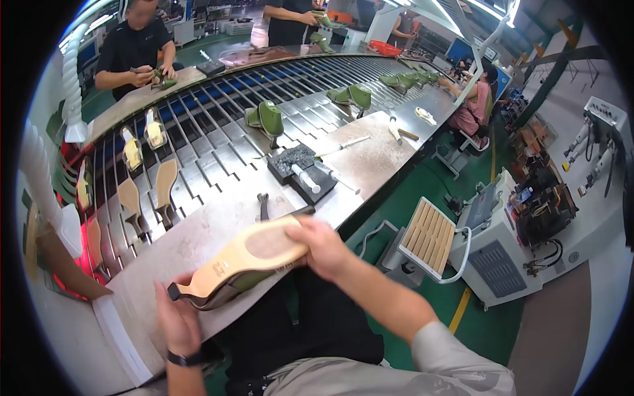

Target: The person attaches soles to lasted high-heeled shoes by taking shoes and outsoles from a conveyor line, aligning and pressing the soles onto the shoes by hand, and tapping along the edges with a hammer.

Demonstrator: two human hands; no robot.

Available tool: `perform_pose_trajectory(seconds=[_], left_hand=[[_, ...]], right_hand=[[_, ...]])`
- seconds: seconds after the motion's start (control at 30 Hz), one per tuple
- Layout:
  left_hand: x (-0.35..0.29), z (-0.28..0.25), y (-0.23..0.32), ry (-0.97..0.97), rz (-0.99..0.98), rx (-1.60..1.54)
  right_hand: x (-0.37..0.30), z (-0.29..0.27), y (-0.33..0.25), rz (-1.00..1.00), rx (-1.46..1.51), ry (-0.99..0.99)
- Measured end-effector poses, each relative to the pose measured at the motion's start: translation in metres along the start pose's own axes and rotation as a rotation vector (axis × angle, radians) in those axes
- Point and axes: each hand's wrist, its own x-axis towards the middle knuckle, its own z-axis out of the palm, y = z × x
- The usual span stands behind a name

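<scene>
A high-heeled shoe (224, 263) with a tan sole is held upside down over the near edge of the worktop. Part of its green upper shows below the sole. My right hand (320, 247) grips the toe end, thumb on the sole. At the other end, my left hand (178, 320) holds the heel, whose black tip sticks out between thumb and fingers. A hammer (264, 206) lies on the worktop just beyond the shoe, partly hidden. Farther off, syringe-like tubes (305, 178) rest on a dark stone block (290, 162).
A slatted metal conveyor (218, 142) runs beyond the worktop, carrying green shoes (265, 119) and loose tan soles (166, 185). To the right lie another hammer (394, 130) and a slatted-top stand (417, 237). White hoses (72, 92) hang at left. Co-workers (135, 49) work across the line.
</scene>
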Motion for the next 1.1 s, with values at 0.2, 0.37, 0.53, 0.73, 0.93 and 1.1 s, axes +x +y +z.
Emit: perform_pose_trajectory(seconds=[0.2,0.37,0.53,0.73,0.93,1.1], left_hand=[[0.039,-0.033,-0.010,0.220,0.369,0.185],[0.085,-0.019,0.032,-0.155,0.494,0.632],[0.074,-0.014,0.031,-0.260,0.564,0.626],[0.071,-0.014,0.038,-0.322,0.591,0.610],[0.066,-0.013,0.050,-0.326,0.421,0.512],[0.066,-0.019,0.041,-0.324,0.486,0.397]], right_hand=[[-0.087,0.030,0.118,0.218,0.250,-0.195],[-0.046,0.073,0.077,-0.437,-0.888,-0.172],[0.018,0.138,0.005,-0.583,-0.796,-0.356],[0.026,0.162,-0.004,-0.986,-1.117,-0.522],[0.019,0.155,0.016,-1.252,-1.217,-0.428],[0.032,0.164,0.034,-1.359,-1.202,-0.440]])
